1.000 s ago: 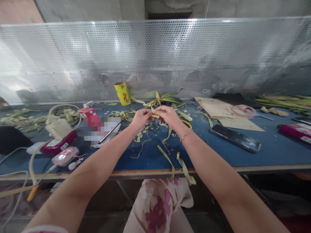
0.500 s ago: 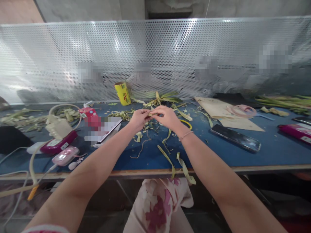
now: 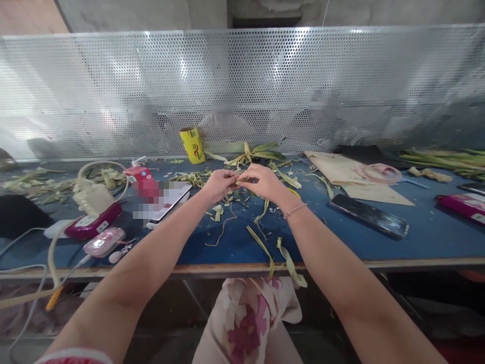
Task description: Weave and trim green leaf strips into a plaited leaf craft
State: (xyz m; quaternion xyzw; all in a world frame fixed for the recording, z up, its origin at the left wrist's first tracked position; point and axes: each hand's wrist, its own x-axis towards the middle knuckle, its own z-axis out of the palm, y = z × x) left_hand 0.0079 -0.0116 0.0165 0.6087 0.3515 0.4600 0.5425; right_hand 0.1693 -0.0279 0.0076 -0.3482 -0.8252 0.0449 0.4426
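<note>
My left hand [image 3: 219, 184] and my right hand [image 3: 262, 181] meet above the middle of the blue table [image 3: 379, 242], fingertips pinched together on a small pale green leaf strip [image 3: 239, 180]. Both hands are closed on it. Loose leaf strips [image 3: 265, 247] and scraps lie on the table under and in front of my hands. A bunch of green leaves [image 3: 257, 152] lies just beyond them. A thin bracelet circles my right wrist.
A perforated metal screen [image 3: 242, 91] backs the table, with a yellow roll [image 3: 192, 145] against it. Left: a white phone [image 3: 168, 202], pink cases [image 3: 93, 227], cables. Right: a dark phone [image 3: 369, 215], cardboard [image 3: 352, 177], a pink ring [image 3: 377, 173], more leaves [image 3: 443, 159].
My hands have stayed in nearly the same place, working the strip between the fingertips; the right hand's fingers have shifted slightly toward the left hand.
</note>
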